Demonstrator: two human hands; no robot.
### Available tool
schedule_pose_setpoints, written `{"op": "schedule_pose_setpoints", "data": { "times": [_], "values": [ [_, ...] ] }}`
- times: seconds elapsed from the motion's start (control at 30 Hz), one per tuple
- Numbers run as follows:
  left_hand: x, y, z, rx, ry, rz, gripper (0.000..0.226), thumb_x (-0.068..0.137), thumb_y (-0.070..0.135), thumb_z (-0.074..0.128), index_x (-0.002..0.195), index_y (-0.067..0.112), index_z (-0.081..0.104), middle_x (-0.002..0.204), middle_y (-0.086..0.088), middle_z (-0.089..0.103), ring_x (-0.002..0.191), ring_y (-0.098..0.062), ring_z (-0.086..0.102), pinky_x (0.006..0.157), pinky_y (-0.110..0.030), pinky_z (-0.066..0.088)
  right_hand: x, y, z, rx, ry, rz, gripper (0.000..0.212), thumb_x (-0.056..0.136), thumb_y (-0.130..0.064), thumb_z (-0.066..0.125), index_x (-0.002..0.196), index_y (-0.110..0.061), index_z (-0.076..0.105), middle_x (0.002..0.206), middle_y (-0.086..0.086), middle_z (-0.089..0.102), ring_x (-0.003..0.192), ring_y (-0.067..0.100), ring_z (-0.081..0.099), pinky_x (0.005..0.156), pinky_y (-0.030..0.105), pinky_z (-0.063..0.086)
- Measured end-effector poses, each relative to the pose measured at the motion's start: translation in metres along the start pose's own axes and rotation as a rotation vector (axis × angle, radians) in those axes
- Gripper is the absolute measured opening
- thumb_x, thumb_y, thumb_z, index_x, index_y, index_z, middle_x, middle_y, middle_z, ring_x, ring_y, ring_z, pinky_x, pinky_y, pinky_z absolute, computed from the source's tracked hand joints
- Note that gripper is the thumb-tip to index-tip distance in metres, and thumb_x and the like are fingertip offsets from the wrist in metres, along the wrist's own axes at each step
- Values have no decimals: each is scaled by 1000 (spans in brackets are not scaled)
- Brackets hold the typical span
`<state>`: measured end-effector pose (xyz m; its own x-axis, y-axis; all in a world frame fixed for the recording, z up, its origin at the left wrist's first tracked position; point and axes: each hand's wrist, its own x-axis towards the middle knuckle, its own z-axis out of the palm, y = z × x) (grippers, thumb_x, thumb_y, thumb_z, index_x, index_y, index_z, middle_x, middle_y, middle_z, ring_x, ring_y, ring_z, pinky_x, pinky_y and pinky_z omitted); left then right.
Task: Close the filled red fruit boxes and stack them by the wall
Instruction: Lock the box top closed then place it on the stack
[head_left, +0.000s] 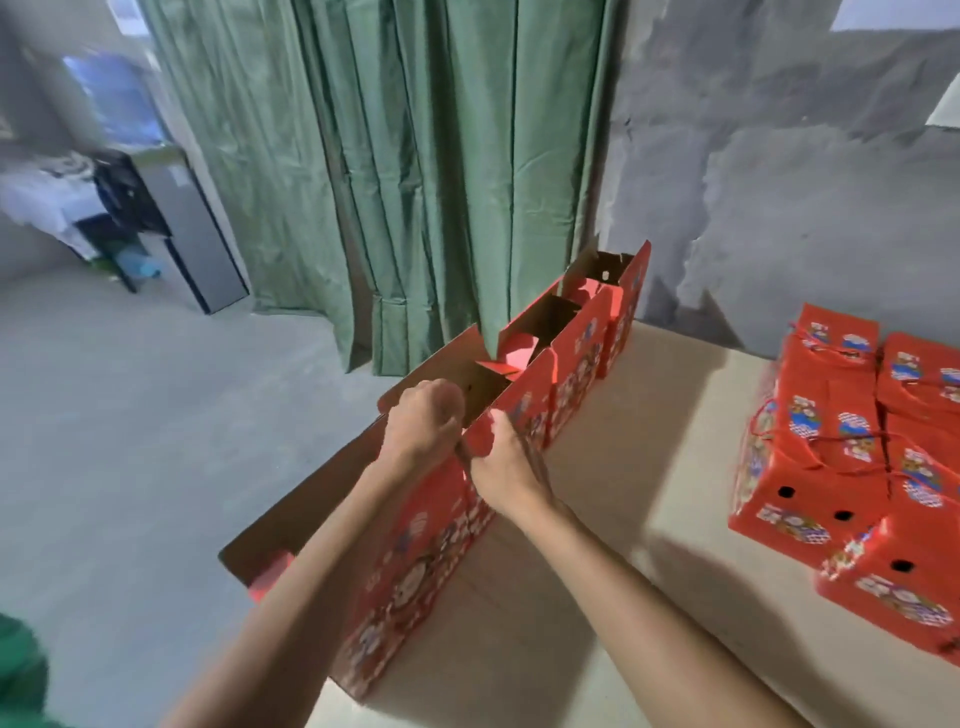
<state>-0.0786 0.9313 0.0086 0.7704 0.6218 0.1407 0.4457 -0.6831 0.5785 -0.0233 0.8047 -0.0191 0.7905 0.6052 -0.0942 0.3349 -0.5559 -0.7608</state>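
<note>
We see a row of open red printed cardboard boxes (550, 384) running along the left edge of the cardboard-covered table (639, 447), from near us back toward the grey concrete wall (779, 182). On the table's right side sits a cluster of closed red printed boxes (841, 441), well apart from the row. Behind the row hangs a green pleated curtain (415, 156); far left on the floor stands a grey metal cabinet (197, 234).
</note>
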Motion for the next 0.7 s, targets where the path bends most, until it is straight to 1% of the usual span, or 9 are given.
{"op": "schedule_pose_setpoints", "data": {
  "times": [0.1, 0.13, 0.2, 0.3, 0.4, 0.47, 0.57, 0.63, 0.7],
  "values": [
    [-1, -48, -16, 249, -4, -203, 19, 93, 32, 49, 104, 19, 59, 106, -7, 63, 98, -33, 60, 88, -50, 53, 2, -9, 46, 115, -240, 262, 75, 91, -66, 60, 138, -8, 55, 139, 11, 61, 123, 31, 59, 97, 34, 46],
    [-2, -63, -21, 241, -48, -296, 30, 94, 39, 52, 113, 16, 56, 109, -10, 61, 102, -35, 60, 91, -50, 53, 0, -10, 58, 142, -313, 307, 80, 90, -68, 60, 140, -5, 54, 141, 11, 59, 127, 33, 56, 98, 33, 43],
    [-7, -88, -27, 195, -141, -428, 38, 93, 41, 59, 111, 8, 56, 107, -15, 63, 99, -37, 63, 89, -50, 55, -5, -12, 75, 185, -363, 356, 82, 91, -65, 58, 143, -3, 51, 144, 12, 56, 131, 33, 54, 101, 35, 42],
    [-16, -107, -28, 293, -152, -407, 15, 92, 17, 57, 97, 4, 61, 98, -18, 68, 89, -37, 66, 77, -43, 58, -4, -17, 79, 338, -371, 455, 66, 96, -42, 51, 150, -6, 38, 154, 13, 45, 138, 32, 48, 106, 45, 48],
    [-16, -107, -33, 343, -130, -384, 15, 92, 9, 54, 100, 5, 66, 90, -14, 65, 82, -33, 62, 67, -38, 50, -5, -14, 65, 468, -420, 519, 65, 100, -13, 47, 160, -9, 22, 164, 12, 29, 140, 35, 45, 104, 48, 50],
    [-11, -97, -42, 348, -159, -355, 18, 93, 21, 58, 98, 5, 66, 96, -15, 69, 83, -33, 63, 69, -37, 51, -12, -5, 53, 442, -444, 518, 63, 98, -5, 46, 158, -8, 26, 160, 12, 35, 127, 31, 56, 102, 45, 51],
    [-6, -66, -51, 357, -247, -256, 39, 97, 45, 62, 98, 6, 66, 101, -12, 72, 93, -34, 68, 71, -33, 48, -22, 14, 23, 421, -440, 523, 49, 99, -9, 53, 147, -9, 43, 144, 8, 53, 123, 30, 61, 94, 42, 59],
    [-7, -36, -52, 329, -319, -199, 39, 96, 44, 64, 111, 8, 68, 105, -9, 71, 98, -32, 69, 75, -34, 52, -31, 25, -8, 452, -470, 550, 33, 100, -8, 54, 133, -6, 52, 127, 15, 64, 101, 35, 73, 76, 46, 65],
    [-12, -2, -45, 355, -422, -167, 33, 96, 37, 65, 105, 7, 71, 88, -4, 72, 78, -22, 71, 59, -27, 54, -46, 40, -44, 448, -498, 576, 27, 99, -5, 54, 126, -2, 53, 120, 23, 68, 88, 42, 76, 73, 49, 65]
  ]
}}
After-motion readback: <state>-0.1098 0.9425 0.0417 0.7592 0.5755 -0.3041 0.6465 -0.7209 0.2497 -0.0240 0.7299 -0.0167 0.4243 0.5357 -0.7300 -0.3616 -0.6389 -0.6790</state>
